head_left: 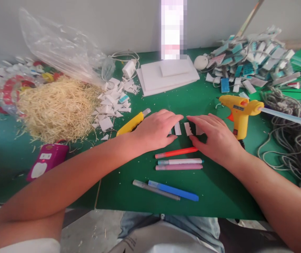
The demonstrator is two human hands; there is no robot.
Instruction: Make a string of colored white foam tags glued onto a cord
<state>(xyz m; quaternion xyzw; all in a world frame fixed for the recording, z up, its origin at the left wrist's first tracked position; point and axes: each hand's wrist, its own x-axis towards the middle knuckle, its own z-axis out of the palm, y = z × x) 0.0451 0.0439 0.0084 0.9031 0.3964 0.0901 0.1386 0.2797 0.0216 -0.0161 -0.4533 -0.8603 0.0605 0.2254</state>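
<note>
My left hand (155,130) lies palm down on the green table (219,186), fingers stretched toward a small white foam piece (177,128). My right hand (213,135) lies flat opposite it, fingers reaching over two more white foam pieces (187,129). Both hands are open and hold nothing that I can see. A yellow utility knife (132,123) lies just left of my left hand. A yellow glue gun (241,110) stands just right of my right hand. An orange marker (175,152) lies under my right palm's edge.
White (179,161), pink (179,167), blue (173,190) and grey (155,189) markers lie near the front edge. A straw pile (58,109), foam scraps (112,105), a plastic bag (61,49), white foam boards (166,75), a heap of painted foam pieces (250,59), grey rope (289,140) and a magenta case (47,160) surround the hands.
</note>
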